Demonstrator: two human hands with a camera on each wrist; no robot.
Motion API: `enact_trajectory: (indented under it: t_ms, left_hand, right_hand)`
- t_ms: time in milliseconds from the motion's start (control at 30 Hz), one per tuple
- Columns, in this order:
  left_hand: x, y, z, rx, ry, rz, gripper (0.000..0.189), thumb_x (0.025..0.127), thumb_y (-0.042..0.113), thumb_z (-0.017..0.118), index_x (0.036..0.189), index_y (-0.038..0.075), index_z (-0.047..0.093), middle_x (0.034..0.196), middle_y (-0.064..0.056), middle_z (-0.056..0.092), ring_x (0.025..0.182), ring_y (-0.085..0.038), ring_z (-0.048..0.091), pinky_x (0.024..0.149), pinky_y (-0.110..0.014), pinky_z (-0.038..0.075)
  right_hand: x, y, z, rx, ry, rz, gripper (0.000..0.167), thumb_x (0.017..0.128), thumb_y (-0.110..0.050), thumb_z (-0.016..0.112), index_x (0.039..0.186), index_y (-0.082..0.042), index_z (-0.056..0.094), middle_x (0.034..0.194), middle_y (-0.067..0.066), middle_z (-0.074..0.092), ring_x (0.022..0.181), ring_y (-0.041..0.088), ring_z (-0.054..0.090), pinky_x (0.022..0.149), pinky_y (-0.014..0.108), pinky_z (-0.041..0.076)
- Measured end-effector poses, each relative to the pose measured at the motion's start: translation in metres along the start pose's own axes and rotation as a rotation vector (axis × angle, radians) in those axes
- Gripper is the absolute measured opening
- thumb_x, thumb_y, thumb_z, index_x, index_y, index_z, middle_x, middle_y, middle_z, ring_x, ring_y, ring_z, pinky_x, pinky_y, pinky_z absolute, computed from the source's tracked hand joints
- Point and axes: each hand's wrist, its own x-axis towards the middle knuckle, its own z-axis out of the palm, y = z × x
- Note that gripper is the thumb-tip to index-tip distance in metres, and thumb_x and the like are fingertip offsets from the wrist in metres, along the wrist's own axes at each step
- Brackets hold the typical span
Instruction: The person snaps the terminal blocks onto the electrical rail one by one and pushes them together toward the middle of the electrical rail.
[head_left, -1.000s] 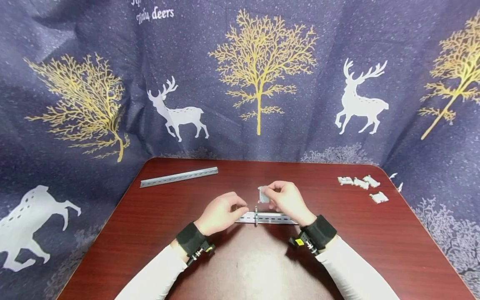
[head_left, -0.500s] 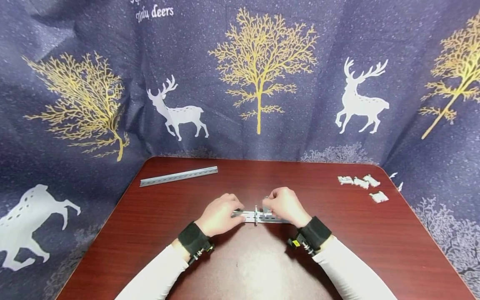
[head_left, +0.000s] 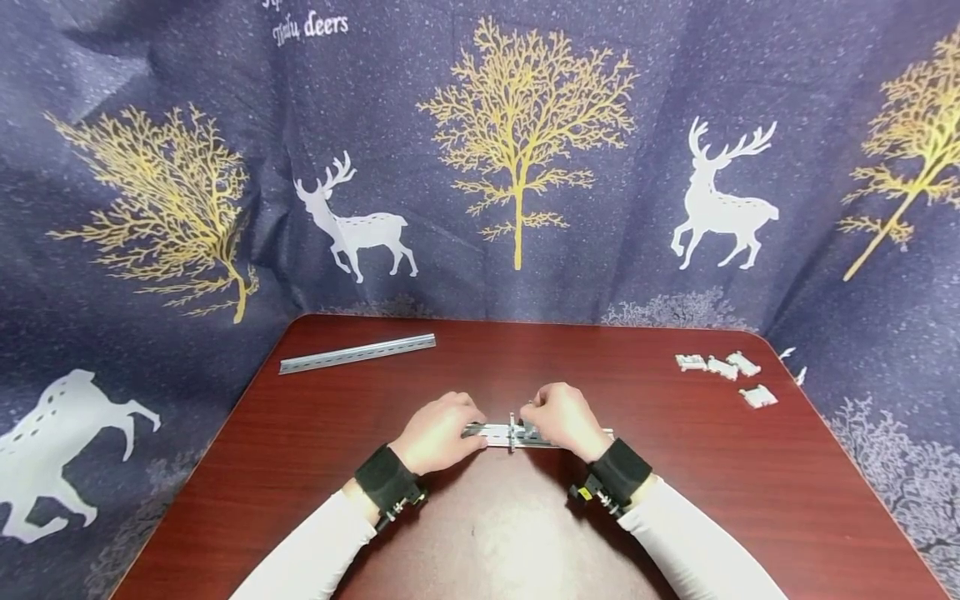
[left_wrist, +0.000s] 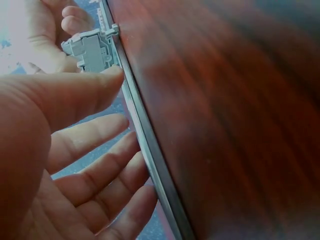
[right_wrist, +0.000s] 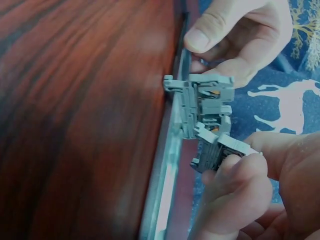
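A slotted metal DIN rail (head_left: pixel 495 432) lies crosswise on the table between both hands. One thin grey terminal block (head_left: pixel 512 433) stands upright across it near the middle. My left hand (head_left: pixel 438 432) grips the rail's left part, thumb at the near edge and fingers on the far side. Just right of the mounted block, my right hand (head_left: pixel 566 419) pinches a second terminal block (right_wrist: pixel 215 154) between thumb and fingers. In the right wrist view this block is tilted over the rail, close against the mounted one, and partly covered by the fingers.
Another DIN rail (head_left: pixel 360 353) lies at the back left of the brown table (head_left: pixel 750 500). Several loose terminal blocks (head_left: pixel 722 367) are grouped at the back right. A dark blue curtain (head_left: pixel 465 283) with deer and trees hangs behind the table.
My right hand has come down toward me, bringing its terminal block from behind the rail onto it, beside the mounted block. My left hand has closed in on the rail's left part.
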Motion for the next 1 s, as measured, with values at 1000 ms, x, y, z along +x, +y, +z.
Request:
enact_trajectory:
  t_ms: [1000]
  left_hand:
    - [-0.0013, 0.0018, 0.0004, 0.015, -0.002, -0.019, 0.007, 0.095, 0.029, 0.088, 0.097, 0.022, 0.087, 0.092, 0.006, 0.063, 0.085, -0.015, 0.056, 0.071, -0.033, 0.048]
  right_hand:
    - [-0.0069, -0.0081, 0.0060, -0.104, -0.020, -0.033, 0.037, 0.084, -0.017, 0.078, 0.056, -0.018, 0.052, 0.049, -0.014, 0.040, 0.046, 0.010, 0.042, 0.050, 0.029, 0.033]
